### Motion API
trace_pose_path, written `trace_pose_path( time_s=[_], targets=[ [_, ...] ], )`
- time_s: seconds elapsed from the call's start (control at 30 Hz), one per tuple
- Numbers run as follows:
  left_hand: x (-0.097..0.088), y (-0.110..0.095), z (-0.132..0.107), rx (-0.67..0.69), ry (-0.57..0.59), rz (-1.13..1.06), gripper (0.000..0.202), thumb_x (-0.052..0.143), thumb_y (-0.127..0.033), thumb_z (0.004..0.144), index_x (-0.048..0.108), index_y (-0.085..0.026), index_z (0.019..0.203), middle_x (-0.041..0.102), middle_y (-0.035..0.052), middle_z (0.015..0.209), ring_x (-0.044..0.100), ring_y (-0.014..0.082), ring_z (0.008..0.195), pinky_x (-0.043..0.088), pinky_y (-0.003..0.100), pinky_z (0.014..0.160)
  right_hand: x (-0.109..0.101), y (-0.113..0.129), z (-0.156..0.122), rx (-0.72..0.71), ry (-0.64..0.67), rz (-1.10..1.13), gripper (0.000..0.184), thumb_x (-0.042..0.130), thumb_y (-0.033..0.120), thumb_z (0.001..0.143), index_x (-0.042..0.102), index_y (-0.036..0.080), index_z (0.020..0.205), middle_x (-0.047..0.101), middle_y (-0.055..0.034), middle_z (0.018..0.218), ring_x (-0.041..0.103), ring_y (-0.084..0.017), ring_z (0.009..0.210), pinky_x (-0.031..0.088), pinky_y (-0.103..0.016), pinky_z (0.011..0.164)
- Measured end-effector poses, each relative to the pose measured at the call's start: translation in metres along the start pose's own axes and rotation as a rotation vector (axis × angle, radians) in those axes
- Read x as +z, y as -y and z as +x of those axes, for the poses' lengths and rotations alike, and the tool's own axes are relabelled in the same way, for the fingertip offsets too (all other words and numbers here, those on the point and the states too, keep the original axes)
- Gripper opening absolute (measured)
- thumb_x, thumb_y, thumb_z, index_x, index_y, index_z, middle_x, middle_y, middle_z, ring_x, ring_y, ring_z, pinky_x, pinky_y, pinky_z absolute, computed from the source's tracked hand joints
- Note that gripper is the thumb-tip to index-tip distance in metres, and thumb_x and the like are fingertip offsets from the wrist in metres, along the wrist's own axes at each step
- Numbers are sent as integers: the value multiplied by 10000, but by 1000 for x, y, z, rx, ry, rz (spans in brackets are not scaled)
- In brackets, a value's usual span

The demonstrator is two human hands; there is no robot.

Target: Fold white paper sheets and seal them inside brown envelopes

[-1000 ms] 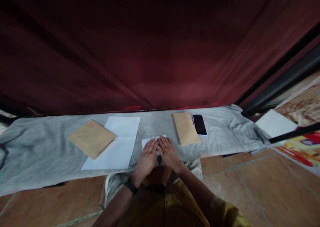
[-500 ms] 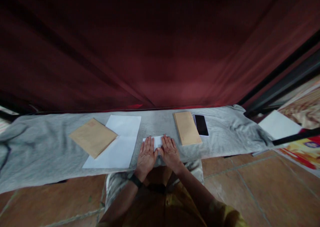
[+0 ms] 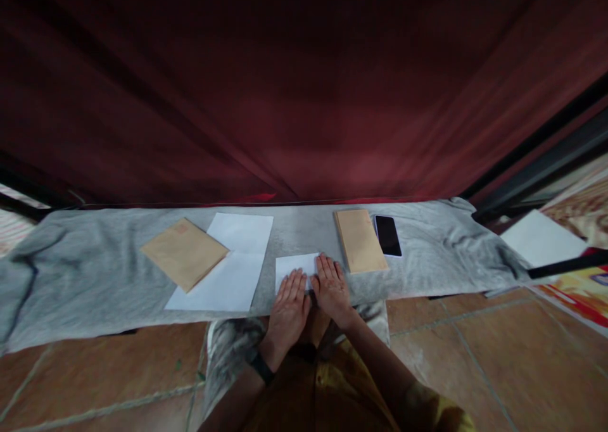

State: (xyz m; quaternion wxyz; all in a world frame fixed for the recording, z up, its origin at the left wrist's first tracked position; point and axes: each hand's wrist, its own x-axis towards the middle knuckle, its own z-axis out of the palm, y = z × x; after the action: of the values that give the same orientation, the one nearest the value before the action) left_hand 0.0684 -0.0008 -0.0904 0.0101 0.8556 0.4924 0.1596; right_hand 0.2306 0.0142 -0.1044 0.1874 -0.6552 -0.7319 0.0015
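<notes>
A small folded sheet of white paper lies on the grey cloth in front of me. Flat on its near edge rests my left hand, fingers stretched out and pointing away from me. My right hand lies with extended fingers over the paper's right side, the thumb close to its near right corner. Both hands hide part of the sheet. Right of them is a stack of brown envelopes, with a dark-screened phone beside it.
Leftward, more brown envelopes overlap a larger creased white sheet. Grey cloth covers the narrow surface, backed by a dark red curtain. Another white sheet lies far right, near a dark metal bar. The floor is tiled.
My left hand has slid back toward me and slightly right across the folded paper, uncovering more of it. My right hand has shifted a little to the right. The view has moved slightly.
</notes>
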Motion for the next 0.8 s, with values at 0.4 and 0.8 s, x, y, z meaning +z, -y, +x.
trace_pose_path(
  time_s=[0.4, 0.8],
  targets=[
    [4, 7, -34, 18, 12, 79, 636, 435, -348, 982, 289, -81, 1540, 362, 180, 1586, 293, 274, 1494, 344, 482, 1200, -4, 7, 3, -28, -12, 53, 531, 370, 303, 1045, 355, 104, 1537, 415, -138, 1556, 350, -255, 1461, 247, -484, 1212],
    [-12, 18, -11, 29, -12, -44, 517, 333, -233, 999, 394, -131, 1502, 482, 126, 1523, 408, 221, 1440, 405, 445, 1166, -11, 16, -26, -268, 64, 126, 553, 430, 402, 1041, 370, 158, 1534, 383, -71, 1584, 339, -203, 1468, 245, -414, 1235]
  ],
)
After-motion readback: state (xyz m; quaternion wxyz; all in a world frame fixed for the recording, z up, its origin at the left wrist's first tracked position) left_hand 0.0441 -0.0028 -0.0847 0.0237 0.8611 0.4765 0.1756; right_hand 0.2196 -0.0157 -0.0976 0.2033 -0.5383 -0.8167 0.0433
